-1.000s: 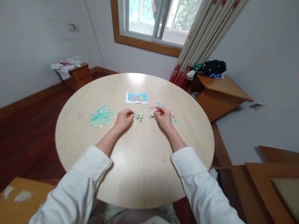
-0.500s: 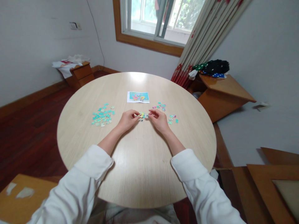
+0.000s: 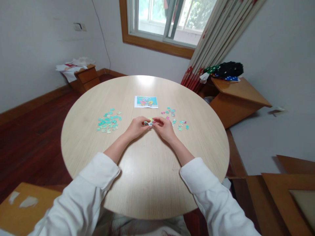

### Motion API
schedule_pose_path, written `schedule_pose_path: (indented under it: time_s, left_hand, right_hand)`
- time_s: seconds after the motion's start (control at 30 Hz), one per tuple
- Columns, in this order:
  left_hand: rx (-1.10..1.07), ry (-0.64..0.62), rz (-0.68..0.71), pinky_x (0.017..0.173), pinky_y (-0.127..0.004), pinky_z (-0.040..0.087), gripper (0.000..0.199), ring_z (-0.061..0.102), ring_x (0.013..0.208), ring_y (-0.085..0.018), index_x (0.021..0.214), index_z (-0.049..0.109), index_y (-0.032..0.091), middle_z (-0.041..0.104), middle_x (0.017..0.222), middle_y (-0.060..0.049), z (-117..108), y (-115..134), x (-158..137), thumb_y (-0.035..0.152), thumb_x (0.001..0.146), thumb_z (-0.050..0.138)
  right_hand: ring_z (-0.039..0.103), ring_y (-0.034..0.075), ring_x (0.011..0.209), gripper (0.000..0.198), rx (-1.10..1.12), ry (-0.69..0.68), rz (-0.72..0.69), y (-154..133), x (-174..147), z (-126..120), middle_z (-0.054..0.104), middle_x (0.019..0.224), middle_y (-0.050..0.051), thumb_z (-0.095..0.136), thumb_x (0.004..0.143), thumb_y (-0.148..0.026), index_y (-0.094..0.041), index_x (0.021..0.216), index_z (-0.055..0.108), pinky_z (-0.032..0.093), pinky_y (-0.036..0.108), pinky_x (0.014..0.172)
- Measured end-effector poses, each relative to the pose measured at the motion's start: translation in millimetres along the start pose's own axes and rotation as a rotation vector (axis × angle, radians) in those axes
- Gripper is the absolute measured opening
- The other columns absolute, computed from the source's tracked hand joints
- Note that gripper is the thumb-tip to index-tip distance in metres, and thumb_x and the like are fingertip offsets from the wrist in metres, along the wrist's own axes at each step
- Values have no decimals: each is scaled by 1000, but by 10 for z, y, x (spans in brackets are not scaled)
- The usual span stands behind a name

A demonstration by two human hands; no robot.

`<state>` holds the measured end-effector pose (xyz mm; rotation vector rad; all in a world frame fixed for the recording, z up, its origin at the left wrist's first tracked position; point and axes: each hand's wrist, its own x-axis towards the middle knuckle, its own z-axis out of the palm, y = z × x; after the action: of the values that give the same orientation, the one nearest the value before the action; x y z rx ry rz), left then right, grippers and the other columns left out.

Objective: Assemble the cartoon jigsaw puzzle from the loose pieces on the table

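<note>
Midway between the left and right edges of the round surface (image 3: 145,170), the left hand (image 3: 136,127) and right hand (image 3: 165,128) meet, fingertips at a partly hidden puzzle section (image 3: 150,124); whether either grip is clenched on it, I cannot tell. Teal pieces (image 3: 107,121) lie leftward, mixed pieces (image 3: 174,121) rightward, a printed picture (image 3: 146,102) nearer the far edge.

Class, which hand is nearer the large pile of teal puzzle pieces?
Left. The left hand is right of the pile, apart from it; the right hand is farther right.
</note>
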<state>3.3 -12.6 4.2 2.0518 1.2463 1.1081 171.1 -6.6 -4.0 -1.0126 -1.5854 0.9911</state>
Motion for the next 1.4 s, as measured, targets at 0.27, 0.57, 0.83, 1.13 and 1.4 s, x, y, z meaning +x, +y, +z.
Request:
schedule_pose_path:
  time_s: [0.27,0.57,0.83,1.13,1.4]
  left_hand:
    - [40,68,-114,63,-25,44,20,55,63,-12,88,71,14,69,77,-5,-93,-17,25,23,71,67]
    - [-2,168,-209,62,-25,43,16,54,61,-13,83,71,14,71,75,-5,-138,-84,54,20,73,60]
    - [-118,162,-228,59,-24,43,16,56,60,-13,77,70,13,68,67,-4,-134,-107,70,24,70,62]
    - [-187,111,-264,57,-23,43,11,56,57,-12,73,68,12,66,63,-3,-115,-70,66,19,66,63]
    - [-149,56,-272,59,-25,45,14,58,59,-13,74,70,13,70,67,-5,-111,-68,49,24,67,65]
  right_hand:
    - [65,15,76,22,-19,28,15,42,13,-32,70,85,6,62,69,-22,-17,91,66,54,31,76]
    - [65,16,76,21,-99,61,12,8,7,-39,70,85,6,59,71,-16,-16,91,66,55,31,74]
    - [65,16,76,21,-171,46,-11,16,4,-55,70,86,6,57,73,-15,-16,92,66,54,31,75]
    - [63,14,73,20,-321,-3,-72,30,-22,-61,70,86,6,54,75,-15,-16,90,68,52,27,68]
    - [61,14,74,18,-399,-43,-111,27,-43,-66,69,86,5,58,74,-16,-17,89,68,50,28,71]
